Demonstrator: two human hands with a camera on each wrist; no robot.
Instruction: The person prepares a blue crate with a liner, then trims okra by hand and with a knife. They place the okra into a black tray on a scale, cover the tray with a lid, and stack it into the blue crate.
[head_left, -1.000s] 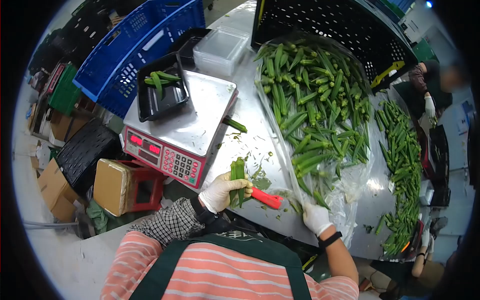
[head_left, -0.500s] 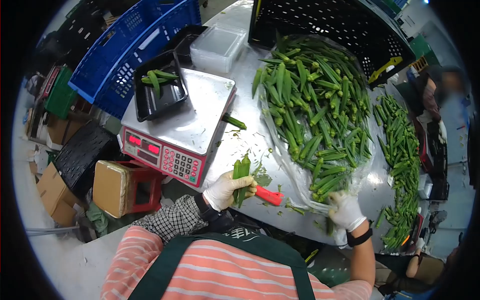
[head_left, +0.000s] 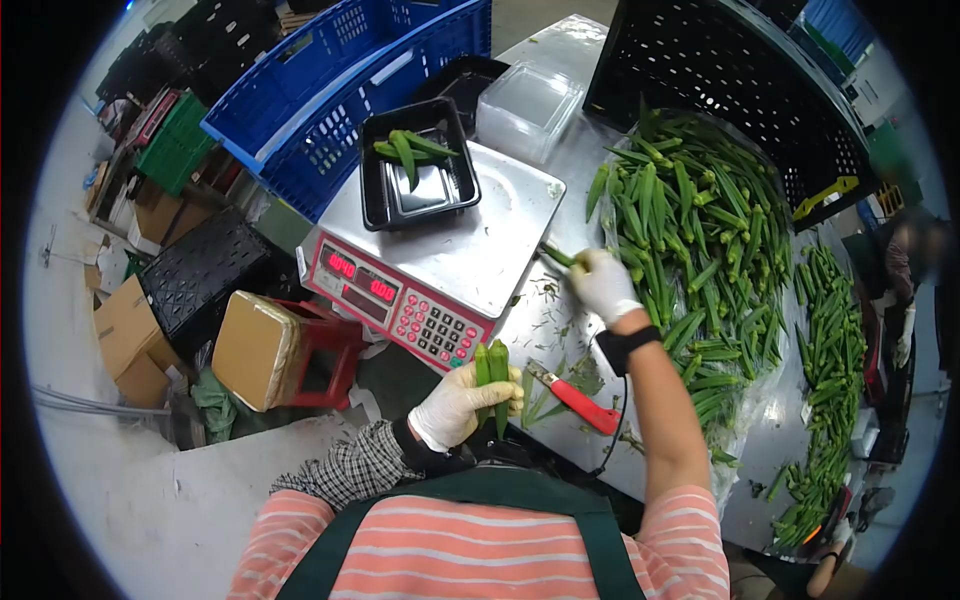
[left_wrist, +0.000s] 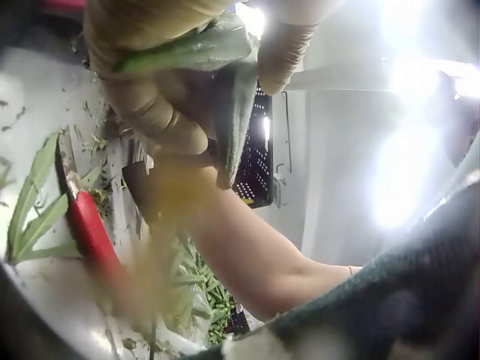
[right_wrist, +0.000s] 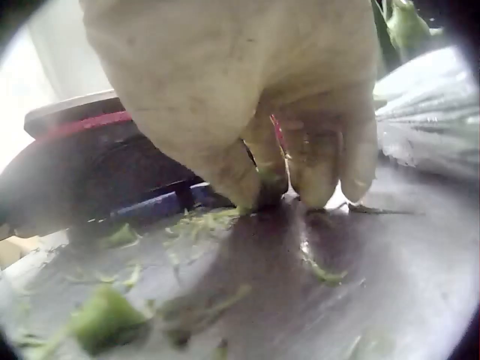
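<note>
In the head view my gloved left hand point(head_left: 455, 405) holds okra pods point(head_left: 492, 375) upright between thumb and fingers; the left wrist view shows the okra pods point(left_wrist: 234, 112) inside its grip. My gloved right hand point(head_left: 605, 287) reaches down to the table beside the scale point(head_left: 505, 240) and pinches a single okra pod point(head_left: 557, 254) lying there. Seen from the right wrist, the fingertips point(right_wrist: 319, 196) are right at the tabletop, and most of that pod is hidden. A red-handled knife point(head_left: 585, 403) lies between the hands, near the table's front edge.
A black tray point(head_left: 376, 190) with several okra pods sits on the scale. Behind it stand clear plastic boxes point(head_left: 530, 105) and a blue crate point(head_left: 330, 150). A large okra pile point(head_left: 700, 210) on plastic film lies to the right, before a black crate point(head_left: 740, 110). Trimmings litter the table.
My right hand has left the film at the okra pile's front and moved left and forward to the pod beside the scale. The left hand keeps its okra. The head view has turned.
</note>
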